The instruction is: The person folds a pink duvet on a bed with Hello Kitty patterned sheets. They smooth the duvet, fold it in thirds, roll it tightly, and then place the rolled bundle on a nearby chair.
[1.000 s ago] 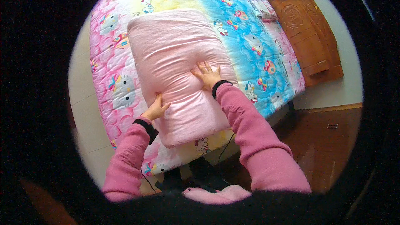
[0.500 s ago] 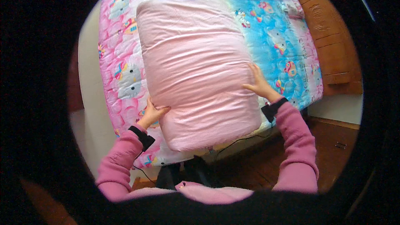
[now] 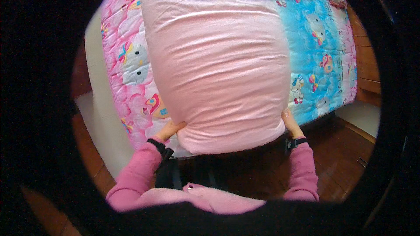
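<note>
A large pink pillow (image 3: 218,70) with a creased, soft cover stretches from near my body to the far edge of view. My left hand (image 3: 172,130) grips its near left side, thumb on top and fingers mostly hidden beneath. Its near right side is held by my right hand (image 3: 291,122), whose fingers are largely tucked behind the fabric. The cover bunches in between my hands. Under the pillow lies a padded quilt (image 3: 315,65), pink at the left and blue at the right, printed with cartoon cats.
The pale edge of a bed (image 3: 97,78) runs along the left of the quilt. Brown wooden furniture (image 3: 366,54) stands at the right. Dark reddish-brown floor (image 3: 332,161) shows at the lower right. Black bands (image 3: 162,147) circle both my wrists.
The pillow looks bigger and closer, and bulges in the middle. My right hand has slid from its top to the near right edge; my left has closed around the left side.
</note>
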The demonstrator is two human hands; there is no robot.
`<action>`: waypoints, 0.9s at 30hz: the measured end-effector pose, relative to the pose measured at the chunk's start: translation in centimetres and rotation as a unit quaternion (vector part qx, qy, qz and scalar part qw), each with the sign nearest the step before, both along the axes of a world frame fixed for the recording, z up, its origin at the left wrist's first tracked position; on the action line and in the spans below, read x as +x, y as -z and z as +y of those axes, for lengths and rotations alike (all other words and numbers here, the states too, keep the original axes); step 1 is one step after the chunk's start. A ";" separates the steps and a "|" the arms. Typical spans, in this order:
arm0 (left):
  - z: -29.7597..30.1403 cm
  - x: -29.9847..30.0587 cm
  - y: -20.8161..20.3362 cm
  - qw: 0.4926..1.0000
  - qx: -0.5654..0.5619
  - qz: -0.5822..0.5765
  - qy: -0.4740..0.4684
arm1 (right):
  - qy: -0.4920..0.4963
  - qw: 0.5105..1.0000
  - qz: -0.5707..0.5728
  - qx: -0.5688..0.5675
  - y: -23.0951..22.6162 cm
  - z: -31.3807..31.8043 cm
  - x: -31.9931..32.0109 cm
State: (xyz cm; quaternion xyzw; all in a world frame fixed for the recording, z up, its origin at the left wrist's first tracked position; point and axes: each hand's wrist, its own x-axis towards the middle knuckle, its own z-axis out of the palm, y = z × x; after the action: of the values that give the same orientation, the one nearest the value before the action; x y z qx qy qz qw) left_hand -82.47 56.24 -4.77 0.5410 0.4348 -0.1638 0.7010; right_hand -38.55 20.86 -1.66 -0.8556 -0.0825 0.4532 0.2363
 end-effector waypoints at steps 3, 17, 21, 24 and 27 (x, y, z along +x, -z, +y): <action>0.7 0.8 1.1 0.999 -0.009 -0.042 0.003 | 0.014 1.000 0.001 0.004 2.4 -0.1 0.1; 12.3 -0.9 -8.3 0.990 0.016 -0.111 -0.090 | 0.152 0.975 -0.090 0.134 -11.0 8.4 -6.0; 25.9 -6.0 -12.9 0.954 0.130 -0.263 0.059 | 0.170 0.954 -0.063 0.239 -15.6 13.2 -15.9; 35.0 -11.3 -15.0 0.857 0.285 -0.369 0.218 | 0.237 0.941 -0.039 0.237 -15.4 16.6 -25.8; 41.1 -17.6 -13.5 0.857 0.275 -0.335 0.280 | 0.325 0.922 0.028 0.210 -11.3 20.7 -35.9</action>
State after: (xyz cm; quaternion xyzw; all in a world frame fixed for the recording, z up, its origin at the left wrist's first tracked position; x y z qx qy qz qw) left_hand -100.12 97.30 8.75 0.8330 0.0312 -0.0361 0.5512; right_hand -74.45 41.59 9.63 -0.7534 0.1133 0.3474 0.5467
